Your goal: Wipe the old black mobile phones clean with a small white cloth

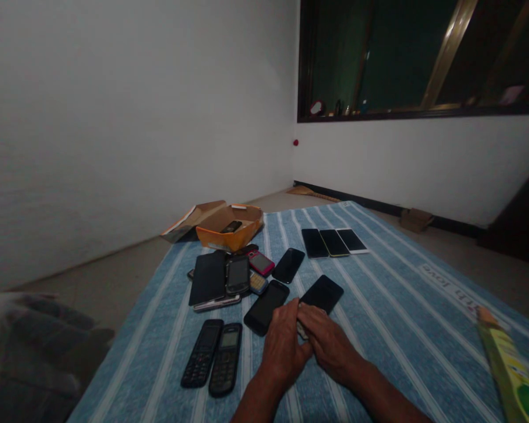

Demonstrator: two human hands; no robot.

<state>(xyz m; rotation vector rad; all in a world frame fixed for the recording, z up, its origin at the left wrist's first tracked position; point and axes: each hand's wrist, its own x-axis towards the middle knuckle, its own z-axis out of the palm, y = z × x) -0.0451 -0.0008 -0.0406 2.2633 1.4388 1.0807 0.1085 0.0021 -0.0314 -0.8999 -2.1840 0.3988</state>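
My left hand [284,343] and my right hand [328,341] meet at the front middle of the striped cloth, fingers pressed together around a small pale object [301,330], mostly covered. Just beyond my right fingers lies a black phone [324,294]. Another dark phone [267,306] is beside my left fingertips. Two keypad phones, one [203,352] left of the other [226,358], lie side by side to the left. Farther back is a pile with a black flat item [208,279], a slider-like phone [238,274] and a pink phone [261,262]. One more black phone [288,265] lies right of it.
An open orange box [230,238] holding a dark phone [231,227] stands at the back left. Three phones [334,242] lie in a row at the back right. A yellow-green package [506,370] is at the right edge of the blue striped cloth [392,305].
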